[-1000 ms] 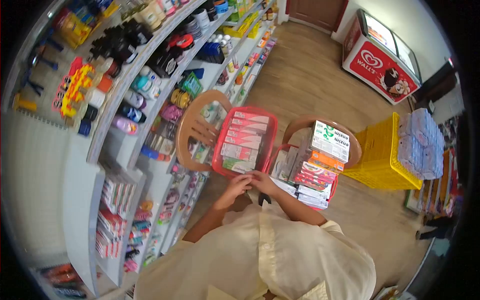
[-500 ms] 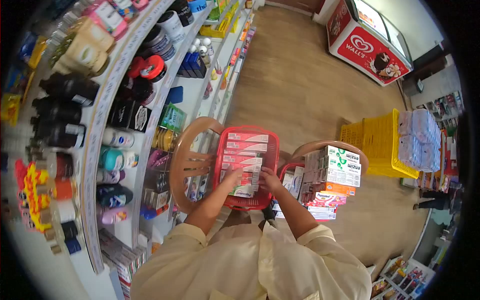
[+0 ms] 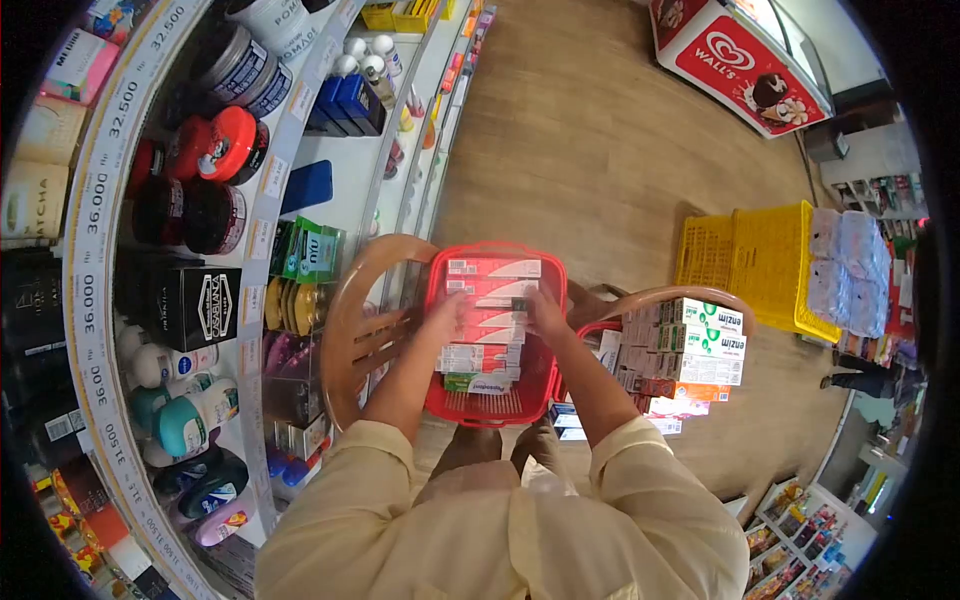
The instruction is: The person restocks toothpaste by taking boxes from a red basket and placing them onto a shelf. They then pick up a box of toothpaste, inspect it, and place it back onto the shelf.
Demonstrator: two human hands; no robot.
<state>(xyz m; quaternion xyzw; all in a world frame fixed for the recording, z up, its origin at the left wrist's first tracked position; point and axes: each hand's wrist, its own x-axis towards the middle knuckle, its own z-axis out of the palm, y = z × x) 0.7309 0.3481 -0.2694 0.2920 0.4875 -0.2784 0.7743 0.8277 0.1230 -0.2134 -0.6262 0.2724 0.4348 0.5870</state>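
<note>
A red plastic basket [image 3: 493, 408] rests on a brown chair in front of me, with several red and white toothpaste boxes [image 3: 492, 330] lying in rows inside it. My left hand [image 3: 448, 318] is at the left ends of the boxes. At their right ends is my right hand [image 3: 544, 312]. Both hands are curled round the sides of the same row, in the upper half of the basket. A green and white box [image 3: 480, 384] lies lowest in the basket. To the right, stacked white and green Enzim boxes [image 3: 705, 342] stand on a second chair.
Shelves [image 3: 100, 250] of jars, bottles and boxes run along the left. A brown chair back [image 3: 345, 290] stands between them and the basket. Yellow crates [image 3: 755, 262] with wrapped packs [image 3: 845, 265] are at the right. A red freezer [image 3: 735, 62] stands at the back right.
Both hands have moved up the basket to a higher row of boxes. The view has shifted, bringing the left shelves closer.
</note>
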